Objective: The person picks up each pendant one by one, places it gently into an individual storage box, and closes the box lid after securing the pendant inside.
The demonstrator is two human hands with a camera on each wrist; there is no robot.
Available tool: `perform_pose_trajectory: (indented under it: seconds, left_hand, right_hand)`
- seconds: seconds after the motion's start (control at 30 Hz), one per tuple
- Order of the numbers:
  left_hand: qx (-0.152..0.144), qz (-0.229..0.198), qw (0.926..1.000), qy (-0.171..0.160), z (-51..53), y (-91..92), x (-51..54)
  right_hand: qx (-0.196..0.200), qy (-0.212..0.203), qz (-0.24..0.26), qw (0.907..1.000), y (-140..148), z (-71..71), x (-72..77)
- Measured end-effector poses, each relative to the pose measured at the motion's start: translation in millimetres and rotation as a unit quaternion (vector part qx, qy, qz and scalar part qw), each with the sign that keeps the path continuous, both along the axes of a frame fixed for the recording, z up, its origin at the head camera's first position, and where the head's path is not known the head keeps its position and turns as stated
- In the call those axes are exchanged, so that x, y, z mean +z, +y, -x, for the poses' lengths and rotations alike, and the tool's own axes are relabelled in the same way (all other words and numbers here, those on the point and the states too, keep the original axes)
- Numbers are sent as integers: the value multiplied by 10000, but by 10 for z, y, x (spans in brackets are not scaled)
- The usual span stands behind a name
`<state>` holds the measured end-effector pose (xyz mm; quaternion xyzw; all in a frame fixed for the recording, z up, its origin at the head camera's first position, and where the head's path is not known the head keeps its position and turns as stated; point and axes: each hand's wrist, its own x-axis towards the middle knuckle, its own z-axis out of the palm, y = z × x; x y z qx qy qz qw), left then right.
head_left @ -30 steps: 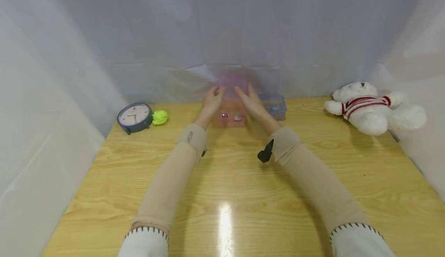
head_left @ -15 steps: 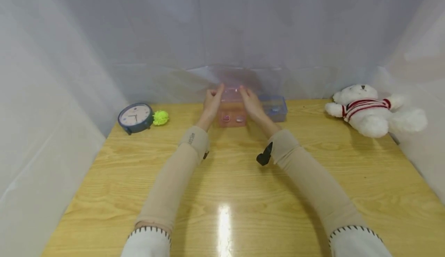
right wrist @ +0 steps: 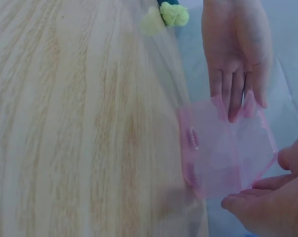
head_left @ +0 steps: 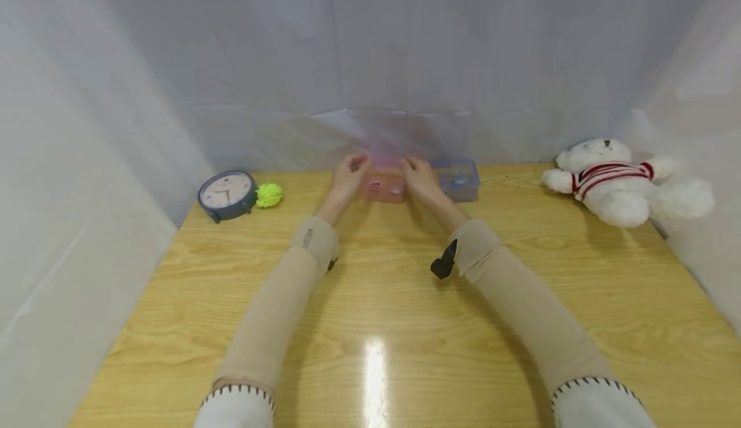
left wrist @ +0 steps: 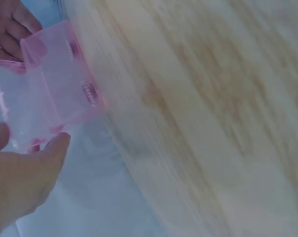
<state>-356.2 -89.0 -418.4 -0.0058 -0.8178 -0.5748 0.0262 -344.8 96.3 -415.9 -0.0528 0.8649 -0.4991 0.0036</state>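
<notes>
A see-through pink plastic box (head_left: 384,186) sits at the table's back edge, its lid raised against the backdrop. Two small shiny spots show on its front. My left hand (head_left: 348,178) is at the box's left side; in the left wrist view its thumb and fingers hold the pink rim at one corner. On the opposite side my right hand (head_left: 422,181) does the same, thumb and fingers about the edge in the right wrist view. Whether anything lies inside cannot be made out. Just right of it stands a see-through blue box (head_left: 456,180).
A dark blue round clock (head_left: 228,195) lies at the back left, with a fuzzy yellow-green ball (head_left: 269,195) beside it. A white plush bear (head_left: 616,180) in a striped top lies at the back right. Pale cloth (head_left: 278,61) hangs behind the wooden table (head_left: 370,299).
The pink box has shifted slightly backward, towards the cloth. Its lid was lower half a second ago and is raised now. Both hands have come down a little, and the left has moved slightly outward.
</notes>
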Motion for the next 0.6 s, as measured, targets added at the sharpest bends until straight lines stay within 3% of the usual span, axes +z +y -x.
perform_pose_trajectory:
  seconds: [0.2,0.43,0.6]
  left_hand:
    - [-163,196,9997,48,-29,-35,11]
    - [49,517,9987,-16,-41,-25,-17]
    - [5,588,9983,45,-67,-31,-35]
  right_hand:
    - [168,126,-528,9984,-19,31,-42]
    - [303,152,-511,9981,-27,19,-35]
    - [488,116,-616,9968,-49,9,-30]
